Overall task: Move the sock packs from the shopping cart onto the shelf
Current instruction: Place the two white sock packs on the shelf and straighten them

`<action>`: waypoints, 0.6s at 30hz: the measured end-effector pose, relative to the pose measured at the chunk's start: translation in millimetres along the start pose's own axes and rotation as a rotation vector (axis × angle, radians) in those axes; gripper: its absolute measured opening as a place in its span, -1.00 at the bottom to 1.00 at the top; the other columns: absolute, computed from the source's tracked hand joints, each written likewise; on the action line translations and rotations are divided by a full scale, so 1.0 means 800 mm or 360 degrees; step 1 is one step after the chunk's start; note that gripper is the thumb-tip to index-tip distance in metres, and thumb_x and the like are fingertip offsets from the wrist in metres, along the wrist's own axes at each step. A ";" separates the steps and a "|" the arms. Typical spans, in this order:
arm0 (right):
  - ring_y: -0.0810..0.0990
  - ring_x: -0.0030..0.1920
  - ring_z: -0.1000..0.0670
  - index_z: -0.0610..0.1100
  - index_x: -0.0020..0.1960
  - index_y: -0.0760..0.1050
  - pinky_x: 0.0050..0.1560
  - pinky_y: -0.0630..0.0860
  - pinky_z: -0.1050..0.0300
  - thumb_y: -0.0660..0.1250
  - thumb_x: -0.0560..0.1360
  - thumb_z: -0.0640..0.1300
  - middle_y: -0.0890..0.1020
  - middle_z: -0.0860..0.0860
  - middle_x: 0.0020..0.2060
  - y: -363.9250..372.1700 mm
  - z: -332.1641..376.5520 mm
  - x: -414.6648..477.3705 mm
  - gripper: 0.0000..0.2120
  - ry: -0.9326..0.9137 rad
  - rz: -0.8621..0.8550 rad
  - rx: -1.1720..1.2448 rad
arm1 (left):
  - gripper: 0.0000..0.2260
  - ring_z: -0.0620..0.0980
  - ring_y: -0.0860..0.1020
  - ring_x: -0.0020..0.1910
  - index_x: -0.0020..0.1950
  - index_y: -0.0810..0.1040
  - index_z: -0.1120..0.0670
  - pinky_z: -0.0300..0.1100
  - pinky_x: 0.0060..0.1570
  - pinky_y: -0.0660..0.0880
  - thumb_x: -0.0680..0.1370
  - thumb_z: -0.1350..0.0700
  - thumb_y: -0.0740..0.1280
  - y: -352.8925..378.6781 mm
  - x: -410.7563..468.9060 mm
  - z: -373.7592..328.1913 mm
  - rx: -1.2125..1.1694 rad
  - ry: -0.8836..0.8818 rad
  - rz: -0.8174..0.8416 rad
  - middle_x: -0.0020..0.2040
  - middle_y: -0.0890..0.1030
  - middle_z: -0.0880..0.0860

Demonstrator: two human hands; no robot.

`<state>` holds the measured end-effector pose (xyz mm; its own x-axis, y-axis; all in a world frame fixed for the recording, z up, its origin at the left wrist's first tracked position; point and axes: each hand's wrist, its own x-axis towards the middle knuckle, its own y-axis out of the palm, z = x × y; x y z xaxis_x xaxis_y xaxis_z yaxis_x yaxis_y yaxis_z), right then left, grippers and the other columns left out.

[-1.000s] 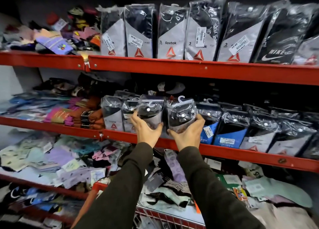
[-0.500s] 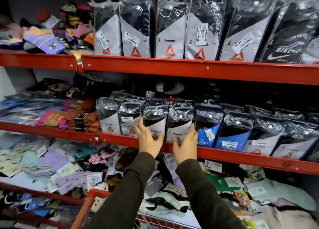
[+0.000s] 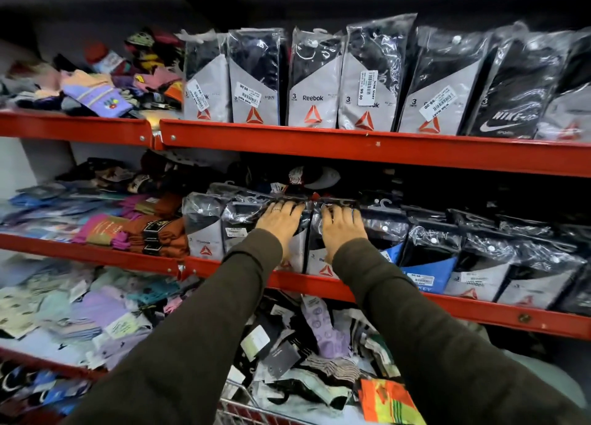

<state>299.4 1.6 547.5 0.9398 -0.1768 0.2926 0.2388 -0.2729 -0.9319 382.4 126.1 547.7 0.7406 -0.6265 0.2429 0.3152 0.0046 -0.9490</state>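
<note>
Two clear-wrapped black-and-grey Reebok sock packs stand side by side on the red middle shelf (image 3: pixel 479 313), in a row of similar packs. My left hand (image 3: pixel 277 223) lies on the front of the left sock pack (image 3: pixel 297 252), fingertips hooked over its top edge. My right hand (image 3: pixel 342 227) lies the same way on the right sock pack (image 3: pixel 319 260). Both packs rest on the shelf behind its front lip. The wire shopping cart (image 3: pixel 238 407) is at the bottom, between my sleeves, with loose socks and an orange pack (image 3: pixel 390 402) in it.
The top shelf (image 3: pixel 351 146) carries a row of tall Reebok packs (image 3: pixel 315 82) and a Nike pack (image 3: pixel 508 104). Blue-fronted packs (image 3: pixel 428 271) stand right of my hands. Folded coloured socks (image 3: pixel 150 229) fill the left of the shelves, and loose socks (image 3: pixel 96 312) lie on the lower shelf.
Both hands lowered the two packs from in front of the shelf into the row, then slid up their fronts until the fingers reached the top edges.
</note>
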 end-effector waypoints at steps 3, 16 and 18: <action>0.22 0.51 -0.23 -0.25 0.58 0.01 0.58 0.06 -0.14 0.39 0.52 -0.09 0.22 -0.19 0.50 0.007 -0.009 0.002 -0.19 -0.0098 -0.0029 -0.0062 | -0.11 0.17 0.22 0.53 0.59 0.09 0.14 -0.02 0.53 0.17 0.39 0.21 0.54 0.014 -0.003 0.001 -0.0065 0.0028 -0.0129 0.52 0.25 0.15; 0.26 0.49 -0.20 -0.27 0.56 0.05 0.54 0.17 -0.09 0.37 0.54 -0.07 0.27 -0.18 0.49 0.003 -0.008 -0.001 -0.24 -0.0101 -0.0011 -0.0039 | -0.09 0.17 0.24 0.53 0.59 0.11 0.11 -0.04 0.47 0.27 0.37 0.14 0.57 0.016 -0.015 -0.008 -0.0231 -0.0004 -0.0127 0.52 0.25 0.14; 0.27 0.49 -0.19 -0.26 0.56 0.05 0.55 0.14 -0.09 0.41 0.51 -0.07 0.28 -0.17 0.49 -0.001 -0.011 0.000 -0.21 -0.0107 0.0007 0.0009 | -0.08 0.19 0.20 0.55 0.59 0.08 0.13 -0.01 0.52 0.18 0.39 0.12 0.56 0.010 -0.015 -0.011 -0.0220 -0.0026 -0.0070 0.53 0.23 0.17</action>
<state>297.1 -6.8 550.2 0.9551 -0.1139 0.2735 0.2358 -0.2667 -0.9345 371.0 127.0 535.4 0.7380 -0.6108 0.2868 0.2635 -0.1305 -0.9558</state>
